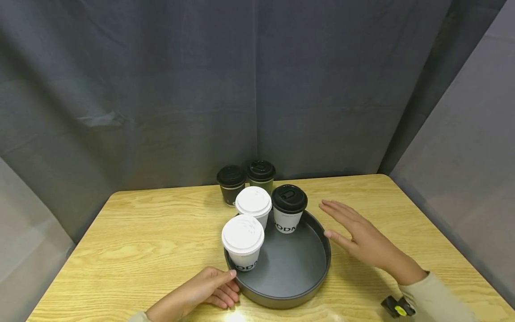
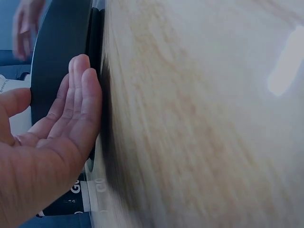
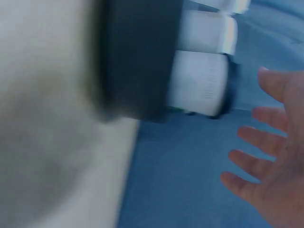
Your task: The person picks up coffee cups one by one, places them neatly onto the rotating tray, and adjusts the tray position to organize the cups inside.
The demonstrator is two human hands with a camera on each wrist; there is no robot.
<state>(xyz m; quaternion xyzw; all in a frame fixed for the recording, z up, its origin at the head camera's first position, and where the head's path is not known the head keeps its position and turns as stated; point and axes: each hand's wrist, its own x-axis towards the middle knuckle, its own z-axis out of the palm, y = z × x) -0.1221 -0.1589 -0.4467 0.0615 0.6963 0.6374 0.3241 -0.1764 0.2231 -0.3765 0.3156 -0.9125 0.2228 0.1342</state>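
A round dark grey pan rests on the table. Two white cups with white lids, a front one and one behind it, stand along its left side. A white cup with a black lid stands at its back. My left hand is at the pan's front left, thumb by the rim. In the left wrist view its fingers lie nearly straight along the outer wall. My right hand hovers off the pan's right side, fingers spread, holding nothing.
Behind the pan, two more cups stand on the wooden table: a dark one with a black lid and a green one with a black lid. Grey curtains hang around the table's back and sides.
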